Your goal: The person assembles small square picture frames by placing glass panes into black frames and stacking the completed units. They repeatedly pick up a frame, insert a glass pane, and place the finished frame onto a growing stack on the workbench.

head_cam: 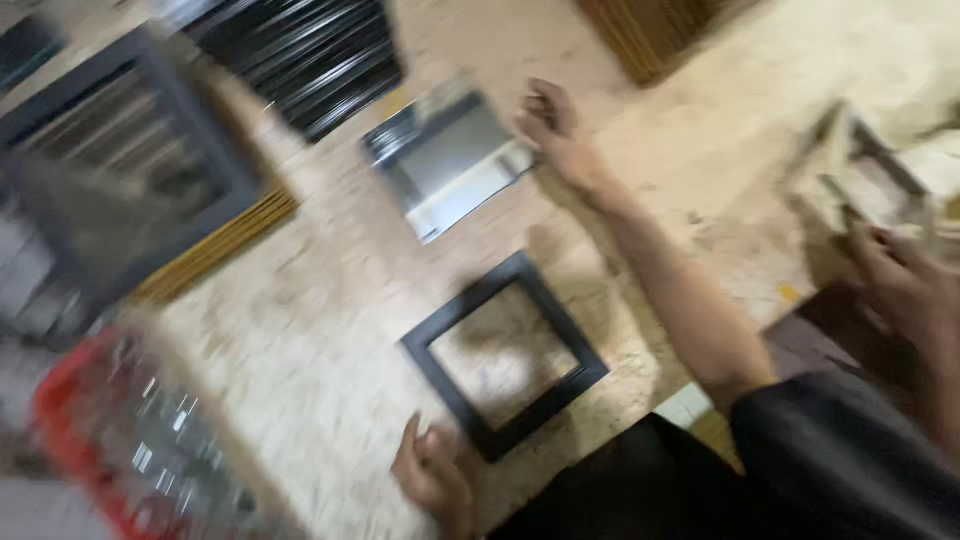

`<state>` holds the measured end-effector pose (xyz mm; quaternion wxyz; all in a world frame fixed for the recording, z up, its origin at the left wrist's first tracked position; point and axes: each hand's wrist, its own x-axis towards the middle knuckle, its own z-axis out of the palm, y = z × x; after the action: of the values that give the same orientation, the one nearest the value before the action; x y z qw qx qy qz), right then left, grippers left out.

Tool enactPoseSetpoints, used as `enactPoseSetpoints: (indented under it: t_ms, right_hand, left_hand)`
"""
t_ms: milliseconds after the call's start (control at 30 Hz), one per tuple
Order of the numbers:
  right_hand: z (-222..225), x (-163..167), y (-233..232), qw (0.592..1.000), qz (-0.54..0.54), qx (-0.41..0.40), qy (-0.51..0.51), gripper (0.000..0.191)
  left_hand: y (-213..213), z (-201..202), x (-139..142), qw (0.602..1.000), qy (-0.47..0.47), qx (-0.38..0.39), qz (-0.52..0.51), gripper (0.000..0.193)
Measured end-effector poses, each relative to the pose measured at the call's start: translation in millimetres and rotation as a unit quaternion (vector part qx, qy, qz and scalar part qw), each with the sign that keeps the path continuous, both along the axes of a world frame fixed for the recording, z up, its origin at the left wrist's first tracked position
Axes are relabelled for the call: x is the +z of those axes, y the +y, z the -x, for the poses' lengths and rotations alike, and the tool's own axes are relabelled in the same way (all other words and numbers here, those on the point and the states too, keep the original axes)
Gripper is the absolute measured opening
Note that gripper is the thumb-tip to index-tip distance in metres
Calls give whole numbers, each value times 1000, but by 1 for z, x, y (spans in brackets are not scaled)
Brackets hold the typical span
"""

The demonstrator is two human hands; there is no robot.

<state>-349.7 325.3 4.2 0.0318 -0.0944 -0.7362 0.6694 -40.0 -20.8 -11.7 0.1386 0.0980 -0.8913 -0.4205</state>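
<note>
The right hand (560, 140) is reaching toward twelve o'clock, fingers curled, touching the grey glass-pane stack (450, 165); its grip is too blurred to judge. The left hand (432, 470) is resting half-curled on the desk (300, 330), beside the empty black square picture frame (505, 355) at six o'clock.

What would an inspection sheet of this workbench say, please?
Surface: pale chipboard bench, picture blurred.
Job's things: black square frame, lying flat; grey sheet stack.
Clutter: red crate of metal bits; dark frames; black strips.
Grips: left hand beside the frame's corner; right hand at the stack's edge; hold unclear.
Cables: nothing seen.
Surroundings: another hand, far right.
</note>
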Motion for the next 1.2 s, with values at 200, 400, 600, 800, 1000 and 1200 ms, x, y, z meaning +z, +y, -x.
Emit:
enactPoseSetpoints:
  t_ms: [200,400,600,800,1000,1200]
  right_hand:
    - [8,-4,-7,955,-290,-14,64,77]
    - [12,-2,-6,964,-241,24,-112,47]
    - [9,34,8,997,-12,-60,35,41]
    - [-71,114,37,986,132,-63,76,45]
    - [-203,118,3,972,233,17,-28,65]
    - [-264,65,-24,989,81,43,-113,63]
  left_hand:
    - [-12,-23,-57,990,-74,0,-118,39]
    - [-19,-21,-95,983,-84,45,-158,40]
    - [-9,-11,-55,993,-37,41,-100,31]
    - [13,-8,-13,995,33,36,-91,33]
    - [13,0,10,984,71,-59,153,37]
    - [23,0,19,971,-24,-87,223,50]
